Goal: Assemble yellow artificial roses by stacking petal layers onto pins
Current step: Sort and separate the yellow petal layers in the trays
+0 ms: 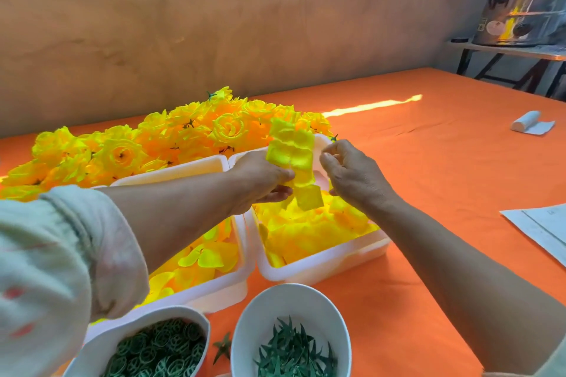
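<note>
My left hand (pixel 260 179) pinches a strip of yellow petal layers (pixel 292 159) and holds it upright above the right white tray (pixel 324 263) of loose yellow petals. My right hand (pixel 352 173) hovers just right of the strip, fingers curled; a thin green pin (pixel 334 138) pokes out above its fingertips, and I cannot tell whether it holds it. A second white tray (pixel 214 288) of yellow petals lies under my left forearm. Finished yellow roses (pixel 171 144) are heaped behind the trays.
Two white bowls stand at the near edge: one with green rings (pixel 159 346), one with green leaf calyxes (pixel 294 349). A loose green calyx (pixel 223 349) lies between them. On the orange tablecloth (pixel 444 162) lie a white roll (pixel 531 125) and papers (pixel 542 229) at the right.
</note>
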{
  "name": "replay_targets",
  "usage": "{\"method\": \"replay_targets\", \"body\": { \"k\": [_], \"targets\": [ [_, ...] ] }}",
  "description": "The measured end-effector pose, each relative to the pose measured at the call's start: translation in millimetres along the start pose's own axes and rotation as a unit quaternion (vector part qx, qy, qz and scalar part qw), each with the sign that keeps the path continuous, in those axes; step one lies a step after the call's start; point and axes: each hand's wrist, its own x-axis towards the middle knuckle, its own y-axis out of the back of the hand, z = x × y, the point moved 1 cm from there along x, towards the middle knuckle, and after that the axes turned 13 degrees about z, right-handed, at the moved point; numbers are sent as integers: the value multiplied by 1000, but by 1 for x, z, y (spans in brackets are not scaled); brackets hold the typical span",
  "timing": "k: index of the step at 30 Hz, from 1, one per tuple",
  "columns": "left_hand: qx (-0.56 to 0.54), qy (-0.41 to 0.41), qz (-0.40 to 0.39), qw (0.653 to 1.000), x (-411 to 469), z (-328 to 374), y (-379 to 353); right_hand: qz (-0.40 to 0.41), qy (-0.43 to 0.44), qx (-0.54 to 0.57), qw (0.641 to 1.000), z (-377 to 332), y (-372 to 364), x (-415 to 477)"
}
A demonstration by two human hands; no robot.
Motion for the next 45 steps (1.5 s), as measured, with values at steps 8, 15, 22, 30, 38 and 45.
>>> {"method": "replay_targets", "body": {
  "k": [8,15,22,30,38,45],
  "targets": [
    [69,47,54,995,10,-22,8,-282,123,-332,892,9,-26,-19],
    [90,5,42,995,3,-28,23,-219,206,-342,891,5,-47,-2],
    [425,-238,-38,872,-11,-34,34,-127,162,-323,924,8,-56,26],
    [660,-319,-121,669,-21,-25,13,-64,195,-246,947,-2,-51,0],
    [518,-283,-34,807,-22,-22,17,-204,48,-143,967,0,-45,-31],
    [265,-194,68,942,-19,-31,28,-262,14,-53,964,1,-42,-32]
  ]
}}
